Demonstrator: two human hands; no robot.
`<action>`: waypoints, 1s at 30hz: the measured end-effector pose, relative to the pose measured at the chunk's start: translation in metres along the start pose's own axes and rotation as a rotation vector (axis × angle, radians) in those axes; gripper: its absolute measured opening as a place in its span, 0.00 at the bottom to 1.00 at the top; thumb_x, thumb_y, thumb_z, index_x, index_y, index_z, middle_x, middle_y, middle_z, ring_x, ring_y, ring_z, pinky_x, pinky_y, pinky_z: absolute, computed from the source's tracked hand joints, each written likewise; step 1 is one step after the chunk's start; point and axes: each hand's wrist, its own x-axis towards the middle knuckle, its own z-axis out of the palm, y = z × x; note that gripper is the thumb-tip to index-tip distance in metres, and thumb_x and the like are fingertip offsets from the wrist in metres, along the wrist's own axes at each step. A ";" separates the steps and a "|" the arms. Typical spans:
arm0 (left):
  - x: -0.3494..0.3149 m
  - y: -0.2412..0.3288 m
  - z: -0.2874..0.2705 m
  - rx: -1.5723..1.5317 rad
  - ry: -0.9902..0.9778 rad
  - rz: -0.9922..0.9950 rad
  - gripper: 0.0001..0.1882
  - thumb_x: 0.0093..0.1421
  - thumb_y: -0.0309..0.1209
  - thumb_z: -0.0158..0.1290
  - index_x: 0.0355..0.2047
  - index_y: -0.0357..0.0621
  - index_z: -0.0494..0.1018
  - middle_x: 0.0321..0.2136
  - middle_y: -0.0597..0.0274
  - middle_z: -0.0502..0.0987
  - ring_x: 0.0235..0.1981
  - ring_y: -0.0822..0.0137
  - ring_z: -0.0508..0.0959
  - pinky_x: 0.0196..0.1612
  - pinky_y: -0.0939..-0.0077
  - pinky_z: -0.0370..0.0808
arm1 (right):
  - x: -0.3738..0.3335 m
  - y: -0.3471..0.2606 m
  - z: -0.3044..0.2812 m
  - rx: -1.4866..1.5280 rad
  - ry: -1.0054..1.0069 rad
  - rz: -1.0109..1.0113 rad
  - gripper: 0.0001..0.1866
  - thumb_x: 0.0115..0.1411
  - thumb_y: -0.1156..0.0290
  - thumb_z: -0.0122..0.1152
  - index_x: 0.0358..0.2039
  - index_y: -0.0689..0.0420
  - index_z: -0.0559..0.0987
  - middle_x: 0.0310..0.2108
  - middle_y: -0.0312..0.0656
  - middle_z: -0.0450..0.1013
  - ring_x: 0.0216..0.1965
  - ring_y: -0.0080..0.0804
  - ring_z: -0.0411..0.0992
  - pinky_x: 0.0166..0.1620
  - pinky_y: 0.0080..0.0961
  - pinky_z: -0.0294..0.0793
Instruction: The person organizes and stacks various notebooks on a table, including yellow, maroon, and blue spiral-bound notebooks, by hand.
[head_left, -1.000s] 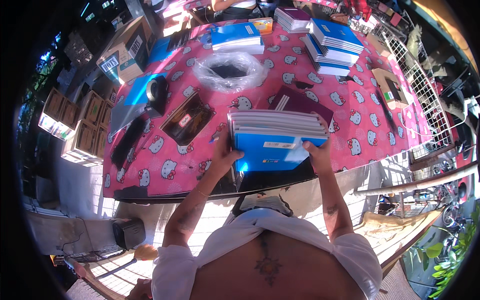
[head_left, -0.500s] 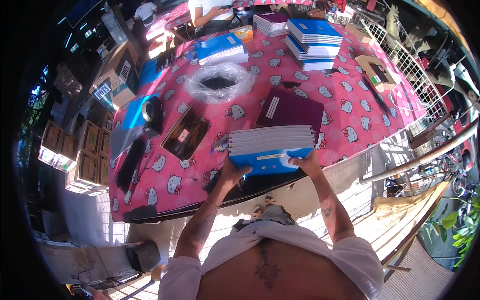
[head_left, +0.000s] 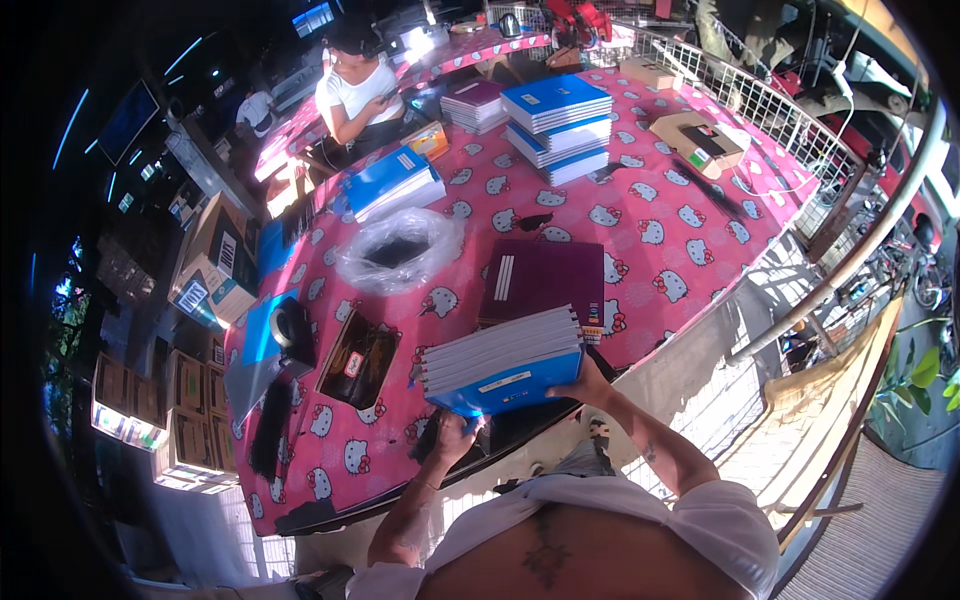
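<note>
At the table's near edge I hold a stack of blue notebooks between both hands, its white page edges facing up and its left end lower than the right. My left hand grips the lower left corner. My right hand is closed round the right end, thumb on the blue cover. Just beyond lies a purple notebook, partly hidden by the stack. Left of it, a dark flat box with a small red-and-white label rests on the pink cloth.
Blue notebooks form a tall pile and a lower pile farther back, beside purple notebooks. A clear plastic bag, tape roll and cardboard box stand leftward. Another person is beyond the table.
My view has shifted and tilted, showing more of the person at the back. The stack in my hands has tipped, its left end now lower; both hands keep their hold.
</note>
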 end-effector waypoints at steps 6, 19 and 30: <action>0.082 0.077 -0.007 -0.492 0.007 -0.227 0.22 0.52 0.24 0.64 0.47 0.39 0.69 0.45 0.54 0.72 0.46 0.58 0.73 0.51 0.61 0.70 | 0.013 -0.071 -0.065 -0.085 0.086 -0.093 0.58 0.38 0.63 0.83 0.64 0.62 0.54 0.55 0.52 0.67 0.57 0.38 0.67 0.58 0.36 0.67; 0.529 0.198 0.012 -0.637 0.622 0.183 0.35 0.56 0.25 0.62 0.58 0.39 0.55 0.49 0.50 0.68 0.48 0.64 0.72 0.51 0.68 0.72 | 0.330 -0.313 -0.350 0.073 -0.001 -0.160 0.51 0.47 0.54 0.76 0.62 0.67 0.59 0.54 0.52 0.70 0.53 0.41 0.72 0.53 0.33 0.74; 0.709 0.111 0.071 -0.584 0.694 -0.321 0.33 0.51 0.42 0.66 0.47 0.39 0.60 0.41 0.50 0.73 0.41 0.61 0.75 0.45 0.66 0.73 | 0.535 -0.215 -0.466 0.064 0.045 0.172 0.48 0.49 0.46 0.73 0.61 0.65 0.65 0.56 0.54 0.69 0.56 0.44 0.70 0.58 0.37 0.69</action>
